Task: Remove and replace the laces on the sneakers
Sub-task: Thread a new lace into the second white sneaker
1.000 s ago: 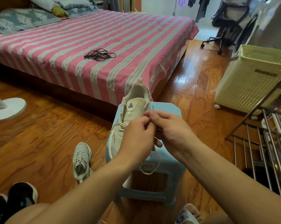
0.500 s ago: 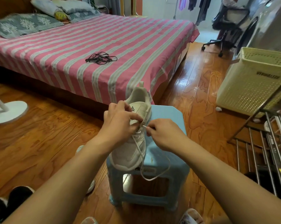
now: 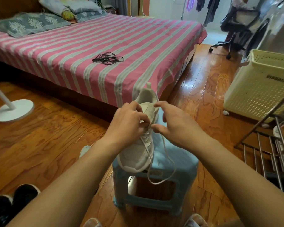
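From the head camera, a white sneaker (image 3: 138, 153) lay on a light blue plastic stool (image 3: 175, 163), toe toward the wearer and heel toward the bed (image 3: 105, 46). The left hand (image 3: 129, 123) rested on the sneaker's upper, its fingers curled and pinching the white lace (image 3: 162, 176) near the eyelets; it hid most of the lacing from view. The right hand (image 3: 175, 123) hovered just beside it with thumb and fingers spread, gripping nothing that could be made out. A loose loop of the lace hung off the stool's front edge. On the pink-and-white striped bedspread, well apart from the stool, lay a tangle of black laces (image 3: 107, 58). Behind the left forearm a second pale sneaker (image 3: 84, 149) showed only as a sliver on the wooden floor (image 3: 44, 136). A white fan base (image 3: 13, 109) stood at the left, black shoes (image 3: 12, 200) at the lower left, a cream perforated laundry basket (image 3: 260, 89) at the right, a metal rack (image 3: 272, 145) near it, and an office chair (image 3: 233, 30) behind.
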